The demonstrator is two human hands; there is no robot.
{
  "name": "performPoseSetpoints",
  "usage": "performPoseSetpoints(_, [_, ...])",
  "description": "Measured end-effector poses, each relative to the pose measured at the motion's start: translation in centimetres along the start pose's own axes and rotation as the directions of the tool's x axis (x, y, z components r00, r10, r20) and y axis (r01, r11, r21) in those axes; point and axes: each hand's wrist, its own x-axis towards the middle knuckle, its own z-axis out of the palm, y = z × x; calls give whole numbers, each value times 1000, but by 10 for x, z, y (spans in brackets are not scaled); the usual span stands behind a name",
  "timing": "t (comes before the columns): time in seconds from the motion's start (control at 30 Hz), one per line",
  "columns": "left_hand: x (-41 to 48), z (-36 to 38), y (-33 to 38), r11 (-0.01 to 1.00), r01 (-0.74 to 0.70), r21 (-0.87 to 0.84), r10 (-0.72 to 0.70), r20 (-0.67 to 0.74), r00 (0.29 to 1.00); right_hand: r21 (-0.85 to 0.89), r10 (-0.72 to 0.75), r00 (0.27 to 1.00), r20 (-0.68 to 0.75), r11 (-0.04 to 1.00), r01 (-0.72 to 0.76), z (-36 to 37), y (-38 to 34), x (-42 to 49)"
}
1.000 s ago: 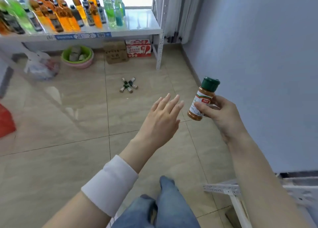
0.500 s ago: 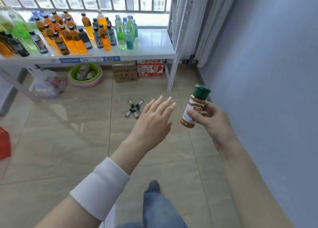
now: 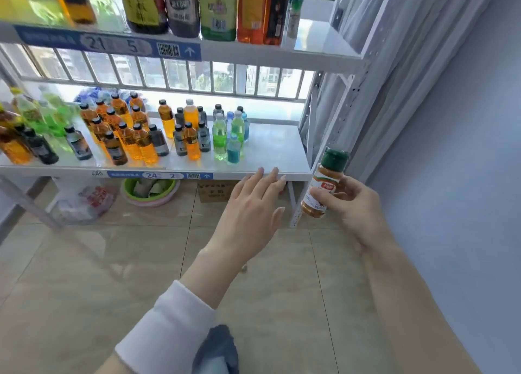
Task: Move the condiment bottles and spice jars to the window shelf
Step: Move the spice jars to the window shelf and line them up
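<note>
My right hand (image 3: 352,204) grips a spice jar (image 3: 324,184) with a green cap, orange powder and a white and red label, held upright just right of the lower shelf's front corner. My left hand (image 3: 251,215) is open, fingers apart, its fingertips near the front edge of the lower window shelf (image 3: 270,153). That white shelf carries many drink bottles (image 3: 141,136) of orange, dark, green and blue liquid on its left and middle. The upper shelf (image 3: 318,43) holds large bottles and one small green-capped jar (image 3: 294,15) near its bare right end.
A grey-blue wall (image 3: 451,148) closes the right side, with pale curtains (image 3: 375,63) beside the shelf's perforated post. Under the lower shelf sit a green basin (image 3: 149,193), a cardboard box (image 3: 214,193) and a plastic bag (image 3: 87,201). Beige floor tiles lie below.
The view has risen and moved closer to the shelves, bringing the upper shelf into sight. Both hands have come forward to the lower shelf's right end, the jar still in my right hand.
</note>
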Motion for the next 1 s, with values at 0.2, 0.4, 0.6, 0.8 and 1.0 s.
performPoseSetpoints(0.2, [113,-4,-64,999,-33,-10,33,-11,999,-8,-45,998,-45,999,45,33,-45,114])
performPoseSetpoints(0.4, [205,17,-90,997,-83,9,83,35,996,-20,-50,995,-87,999,48,35,-59,207])
performPoseSetpoints(0.6, [297,54,-108,995,-75,62,78,-51,996,-22,-77,995,-57,997,76,18,-63,314])
performPoseSetpoints(0.8, [380,87,-121,989,-13,150,25,-83,996,-42,-157,987,11,987,158,8,-72,430])
performPoseSetpoints(1.0, [425,98,-144,985,60,165,-44,-101,994,-172,-267,960,82,945,277,32,-77,519])
